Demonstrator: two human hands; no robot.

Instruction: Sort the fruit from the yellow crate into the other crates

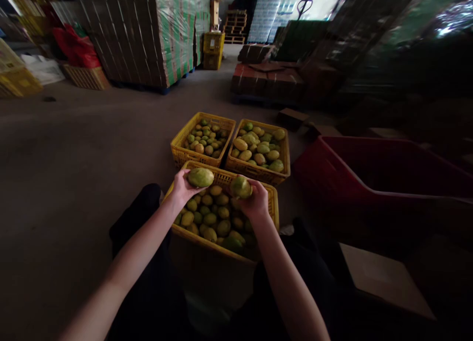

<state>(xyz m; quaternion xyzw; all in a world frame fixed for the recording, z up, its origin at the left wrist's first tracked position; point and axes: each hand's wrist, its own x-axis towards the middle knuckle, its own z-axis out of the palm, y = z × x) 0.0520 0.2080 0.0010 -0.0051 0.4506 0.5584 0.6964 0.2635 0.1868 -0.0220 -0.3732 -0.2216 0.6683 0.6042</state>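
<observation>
My left hand (181, 187) is closed around a green-yellow mango (200, 178), held above the left rear part of the near yellow crate (274, 208). In my right hand (257, 201) is another greenish mango (241, 187), raised over the same crate's right side. Many green and yellow mangoes (210, 219) fill the near crate, partly hidden by my hands and right forearm. Just beyond it stand two more yellow crates, the left one (181, 156) with smaller-looking mangoes and the right one (254, 171) with larger ones.
A large red bin (328, 183) stands to the right, with a flat cardboard piece (384, 274) nearer me. Wrapped pallet stacks (140, 35) rise at the back left. Strapped cartons (266, 80) lie on a pallet farther back. Grey concrete floor (92, 149) extends left.
</observation>
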